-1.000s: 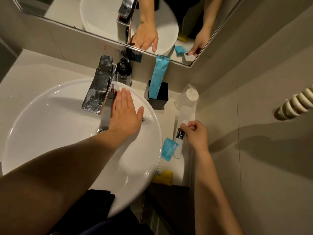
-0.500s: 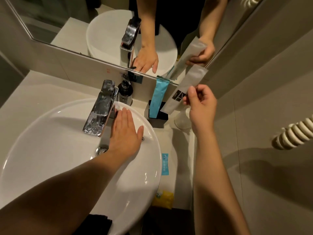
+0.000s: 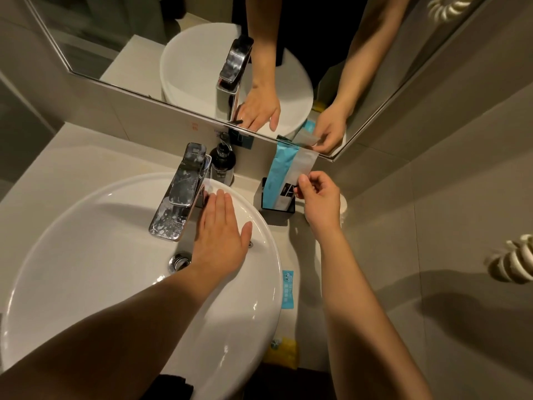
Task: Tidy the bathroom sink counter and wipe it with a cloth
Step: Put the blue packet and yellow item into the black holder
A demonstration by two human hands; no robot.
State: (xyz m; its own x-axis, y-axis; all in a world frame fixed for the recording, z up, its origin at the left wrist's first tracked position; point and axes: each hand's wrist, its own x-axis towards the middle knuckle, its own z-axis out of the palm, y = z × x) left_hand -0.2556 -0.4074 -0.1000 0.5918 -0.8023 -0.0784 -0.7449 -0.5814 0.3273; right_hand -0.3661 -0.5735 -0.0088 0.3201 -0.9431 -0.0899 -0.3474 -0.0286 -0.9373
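Grey sachet (image 3: 297, 180), flat on the desk (image 3: 86, 168) a second ago, now stands in the black holder (image 3: 277, 209) right of the basin (image 3: 115, 255), beside the blue packet (image 3: 278, 168). I judge tidying is progressing. Right hand (image 3: 318, 197) pinches the sachet, fingers nearly closed. Left hand (image 3: 222, 235) lies flat and open on the basin, holding nothing.

Mirror (image 3: 144, 53) above; coiled white hose (image 3: 513, 262), perhaps, on right wall.

Head view, close, looking down over sink (image 3: 86, 284).
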